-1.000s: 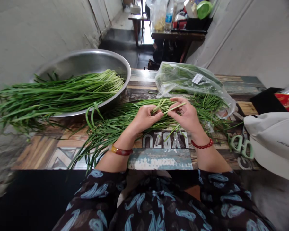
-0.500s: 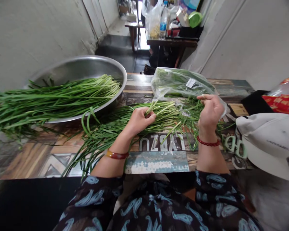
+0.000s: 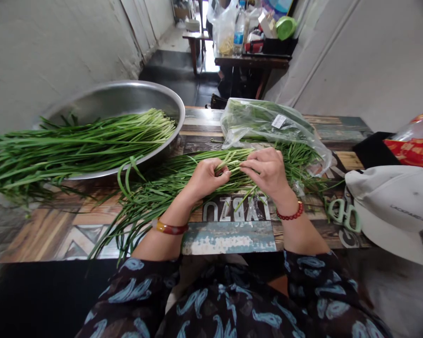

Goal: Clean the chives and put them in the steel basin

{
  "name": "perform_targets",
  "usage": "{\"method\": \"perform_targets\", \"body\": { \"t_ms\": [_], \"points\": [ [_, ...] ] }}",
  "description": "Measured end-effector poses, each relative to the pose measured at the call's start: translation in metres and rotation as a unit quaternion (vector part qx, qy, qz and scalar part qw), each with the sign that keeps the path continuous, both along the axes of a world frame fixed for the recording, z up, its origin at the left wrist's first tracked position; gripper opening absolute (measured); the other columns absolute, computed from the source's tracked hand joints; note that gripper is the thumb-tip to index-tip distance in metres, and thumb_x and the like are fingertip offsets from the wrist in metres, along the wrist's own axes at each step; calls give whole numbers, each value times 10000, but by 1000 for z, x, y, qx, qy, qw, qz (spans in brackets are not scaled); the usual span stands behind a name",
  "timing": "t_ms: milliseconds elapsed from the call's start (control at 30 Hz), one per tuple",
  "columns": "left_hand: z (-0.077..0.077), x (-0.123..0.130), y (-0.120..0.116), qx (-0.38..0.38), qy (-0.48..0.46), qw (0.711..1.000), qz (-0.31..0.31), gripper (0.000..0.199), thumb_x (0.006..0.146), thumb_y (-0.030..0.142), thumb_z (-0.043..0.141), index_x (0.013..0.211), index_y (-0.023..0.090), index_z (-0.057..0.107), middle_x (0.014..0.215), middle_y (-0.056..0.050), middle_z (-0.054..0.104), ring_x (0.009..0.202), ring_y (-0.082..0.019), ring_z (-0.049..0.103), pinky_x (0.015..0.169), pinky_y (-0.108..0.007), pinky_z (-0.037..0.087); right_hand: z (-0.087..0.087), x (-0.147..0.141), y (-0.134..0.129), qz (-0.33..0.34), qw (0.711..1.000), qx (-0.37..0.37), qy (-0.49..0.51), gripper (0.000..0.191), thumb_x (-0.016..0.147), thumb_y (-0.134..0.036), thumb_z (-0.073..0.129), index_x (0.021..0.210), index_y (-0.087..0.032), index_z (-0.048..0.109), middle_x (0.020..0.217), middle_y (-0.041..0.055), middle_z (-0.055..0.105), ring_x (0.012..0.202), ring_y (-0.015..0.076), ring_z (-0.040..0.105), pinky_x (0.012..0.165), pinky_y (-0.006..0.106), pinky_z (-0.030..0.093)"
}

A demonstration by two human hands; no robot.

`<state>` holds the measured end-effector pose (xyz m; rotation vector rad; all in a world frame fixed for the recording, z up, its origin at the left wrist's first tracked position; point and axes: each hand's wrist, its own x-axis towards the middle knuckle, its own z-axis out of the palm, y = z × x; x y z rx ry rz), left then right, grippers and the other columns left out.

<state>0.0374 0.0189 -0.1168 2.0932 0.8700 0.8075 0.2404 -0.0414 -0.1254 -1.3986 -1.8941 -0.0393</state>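
Observation:
My left hand and my right hand meet over a loose pile of garlic chives on the table, both closed around a few pale-stemmed stalks. Left of them, a longer bundle of chives lies neatly aligned across a large steel basin, its leaves hanging past the rim. A clear plastic bag of greens sits just beyond my right hand, touching the chive leaves.
The patterned wooden table ends close to my body. At its right lie green plastic scissor handles and a white cap, with a red packet beyond. A wall runs along the left. A farther table holds a water bottle.
My right hand has come back from beside the plastic bag, moving left and down to join my left hand on the stalks. The basin and bag stay in place.

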Motion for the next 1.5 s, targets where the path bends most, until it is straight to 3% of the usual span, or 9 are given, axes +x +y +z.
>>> {"method": "perform_targets", "body": {
  "t_ms": [167,367,467,667,767,900,967,1133,1500],
  "points": [
    [4,-3,0,-30,-22,999,9,183,786,245,589,628,152,587,569,41,480,557,-88,405,561,-230,313,-10,-8,8,38,971,-38,232,105,831,-358,726,781,-271,754,809,18,705,809,197,625,786,380,490],
    [3,-3,0,-14,-20,1000,16,191,794,257,599,637,151,586,585,33,494,574,-93,423,566,-233,305,-27,-24,13,53,860,-124,493,186,740,-396,786,792,-227,728,806,5,694,781,148,615,740,296,506],
    [1,-2,0,4,-13,1000,8,198,797,237,575,619,150,579,577,35,487,569,-89,424,580,-234,312,-28,-19,15,28,825,-131,548,248,729,-435,787,801,-214,699,757,-10,657,674,112,566,644,255,484],
    [2,-2,1,10,-6,1000,13,206,789,219,557,592,158,554,562,40,465,560,-88,411,577,-234,312,-15,18,18,-18,813,-29,581,313,787,-521,724,796,-233,601,766,-11,610,636,107,538,591,246,474],
    [3,-2,1,8,-6,1000,14,212,786,225,559,585,158,546,558,38,461,553,-88,402,568,-234,306,-9,36,16,-56,838,35,542,213,862,-454,647,823,-250,599,705,-26,571,615,118,538,597,259,478],
    [3,-2,2,0,1,1000,14,210,782,240,573,591,155,559,561,33,470,554,-90,406,556,-230,303,-2,50,7,-150,943,53,291,89,866,-272,614,867,-259,702,812,24,671,819,196,633,811,376,524],
    [4,-2,1,-5,3,1000,16,212,779,244,577,588,155,556,560,33,466,556,-91,404,554,-230,301,3,49,2,-149,971,28,183,122,840,-214,622,831,-253,737,949,55,718,976,239,645,941,434,493],
    [5,-1,1,-9,-3,1000,17,207,777,254,585,596,157,561,572,30,475,568,-96,415,575,-240,311,13,32,-3,-34,977,-65,200,101,853,-283,662,873,-251,756,907,25,750,863,205,671,859,388,518],
    [7,2,0,25,42,997,-63,249,843,332,622,666,159,646,634,12,513,630,-123,466,638,-256,350,9,1,1,47,986,-66,149,126,850,-330,698,744,-274,739,786,-14,733,814,196,652,891,407,485]
  ]
}}
